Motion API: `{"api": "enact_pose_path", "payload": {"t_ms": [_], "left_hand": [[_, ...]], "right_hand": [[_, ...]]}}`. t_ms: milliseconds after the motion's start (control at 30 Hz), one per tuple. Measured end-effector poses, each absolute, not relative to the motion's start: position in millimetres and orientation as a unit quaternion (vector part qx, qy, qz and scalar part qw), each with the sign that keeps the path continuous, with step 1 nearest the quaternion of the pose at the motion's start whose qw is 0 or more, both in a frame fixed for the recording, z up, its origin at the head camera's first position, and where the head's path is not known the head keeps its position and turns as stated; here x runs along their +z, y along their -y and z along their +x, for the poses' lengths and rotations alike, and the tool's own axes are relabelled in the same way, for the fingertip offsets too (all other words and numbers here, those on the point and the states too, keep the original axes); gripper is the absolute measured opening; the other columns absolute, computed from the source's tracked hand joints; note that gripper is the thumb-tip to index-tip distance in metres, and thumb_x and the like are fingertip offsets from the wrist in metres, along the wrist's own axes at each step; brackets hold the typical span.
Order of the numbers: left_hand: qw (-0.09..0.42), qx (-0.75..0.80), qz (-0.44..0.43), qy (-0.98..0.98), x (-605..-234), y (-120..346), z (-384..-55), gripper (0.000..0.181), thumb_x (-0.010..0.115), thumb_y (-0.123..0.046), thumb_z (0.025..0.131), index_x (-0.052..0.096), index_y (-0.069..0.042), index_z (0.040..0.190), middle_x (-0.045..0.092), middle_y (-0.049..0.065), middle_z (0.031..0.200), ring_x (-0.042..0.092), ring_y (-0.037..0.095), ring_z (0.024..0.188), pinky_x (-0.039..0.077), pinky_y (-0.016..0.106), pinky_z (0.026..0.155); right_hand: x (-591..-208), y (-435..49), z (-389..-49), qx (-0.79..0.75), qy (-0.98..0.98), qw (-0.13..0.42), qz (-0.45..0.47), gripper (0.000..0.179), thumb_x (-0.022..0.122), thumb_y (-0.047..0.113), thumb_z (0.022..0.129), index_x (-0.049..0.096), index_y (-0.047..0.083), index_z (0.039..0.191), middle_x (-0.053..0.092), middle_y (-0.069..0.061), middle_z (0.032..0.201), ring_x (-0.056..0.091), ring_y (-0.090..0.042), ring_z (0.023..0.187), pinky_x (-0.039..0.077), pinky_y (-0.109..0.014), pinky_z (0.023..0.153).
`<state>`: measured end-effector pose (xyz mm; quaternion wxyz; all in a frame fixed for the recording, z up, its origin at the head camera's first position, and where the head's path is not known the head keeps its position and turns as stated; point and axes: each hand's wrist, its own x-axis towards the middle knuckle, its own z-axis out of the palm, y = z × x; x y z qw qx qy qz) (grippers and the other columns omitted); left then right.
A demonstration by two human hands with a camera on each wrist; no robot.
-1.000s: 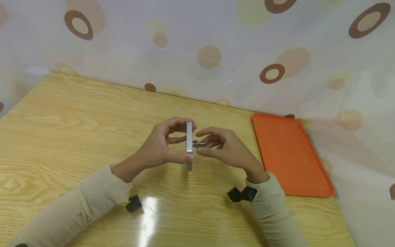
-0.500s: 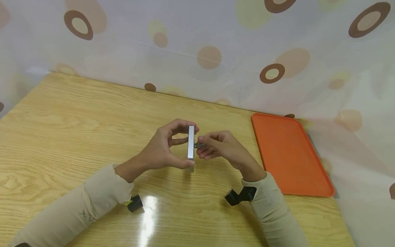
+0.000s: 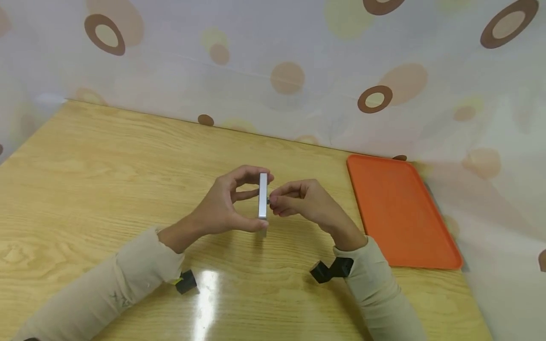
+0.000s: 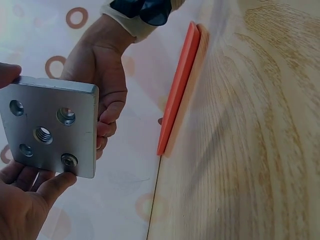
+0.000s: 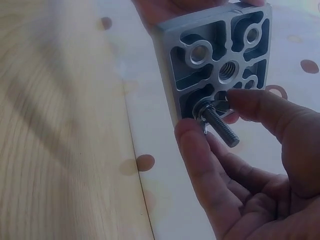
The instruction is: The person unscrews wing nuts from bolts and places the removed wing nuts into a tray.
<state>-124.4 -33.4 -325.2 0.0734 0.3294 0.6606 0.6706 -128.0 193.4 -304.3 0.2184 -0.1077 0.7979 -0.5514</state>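
My left hand grips a square silver metal plate by its edges, holding it upright above the table. The left wrist view shows its flat face with a threaded centre hole and corner holes; a bolt head fills one corner. On the ribbed back, the bolt's threaded shank sticks out through a wing nut. My right hand has its thumb and index finger at the nut's wings, pinching it close to the plate. In the head view those fingers mostly hide the bolt.
An orange tray lies at the right of the wooden table. A patterned curtain rises behind the table's far edge. Each sleeve carries a black wrist camera, one on the left, another on the right.
The right fingers have gone from standing apart around the bolt to pinching at the wing nut, nearer the plate. The left hand and plate have shifted slightly right and down.
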Motion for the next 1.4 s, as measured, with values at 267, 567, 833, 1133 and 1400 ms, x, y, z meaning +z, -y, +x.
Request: {"api": "enact_pose_path", "payload": {"t_ms": [267, 567, 833, 1133, 1400], "left_hand": [[0.077, 0.677, 0.325, -0.656, -324.9, 31.9, -123.4, 0.079, 0.083, 0.005, 0.066, 0.049, 0.002, 0.138, 0.056, 0.019, 0.137, 0.054, 0.029, 0.127, 0.051, 0.037, 0.11], [0.082, 0.677, 0.312, -0.662, -325.7, 31.2, -121.0, 0.078, 0.082, 0.005, 0.068, 0.048, 0.004, 0.138, 0.056, 0.018, 0.137, 0.053, 0.03, 0.128, 0.051, 0.037, 0.11], [0.074, 0.677, 0.316, -0.66, -326.7, 32.2, -121.1, 0.079, 0.083, 0.002, 0.069, 0.047, 0.003, 0.139, 0.056, 0.019, 0.138, 0.054, 0.03, 0.128, 0.052, 0.036, 0.109], [0.072, 0.672, 0.32, -0.663, -322.7, 33.3, -120.8, 0.079, 0.083, 0.004, 0.068, 0.048, 0.004, 0.139, 0.056, 0.018, 0.138, 0.054, 0.03, 0.128, 0.051, 0.04, 0.11], [0.085, 0.665, 0.331, -0.664, -322.8, 33.0, -119.9, 0.08, 0.084, 0.003, 0.067, 0.049, 0.001, 0.139, 0.056, 0.021, 0.138, 0.053, 0.036, 0.129, 0.05, 0.043, 0.111]], "right_hand": [[-303.5, -195.2, -127.7, -0.558, -0.793, 0.216, -0.117, 0.03, 0.062, 0.005, 0.095, 0.063, -0.012, 0.121, 0.076, -0.017, 0.105, 0.074, -0.011, 0.086, 0.064, -0.04, 0.086], [-306.9, -193.4, -126.5, -0.581, -0.776, 0.219, -0.115, 0.034, 0.065, -0.001, 0.092, 0.06, -0.013, 0.123, 0.075, -0.002, 0.096, 0.073, -0.008, 0.085, 0.064, -0.032, 0.083], [-308.9, -191.5, -126.1, -0.578, -0.778, 0.204, -0.139, 0.031, 0.065, -0.004, 0.091, 0.06, -0.012, 0.121, 0.073, -0.004, 0.098, 0.073, -0.007, 0.084, 0.064, -0.038, 0.083], [-304.9, -194.5, -127.8, -0.564, -0.785, 0.216, -0.136, 0.028, 0.058, 0.012, 0.1, 0.06, -0.007, 0.12, 0.072, -0.006, 0.1, 0.073, -0.011, 0.086, 0.064, -0.035, 0.085], [-313.1, -195.3, -134.2, -0.583, -0.741, 0.322, -0.083, 0.038, 0.035, 0.031, 0.109, 0.058, 0.001, 0.108, 0.073, 0.003, 0.077, 0.068, -0.007, 0.063, 0.06, -0.022, 0.061]]}}
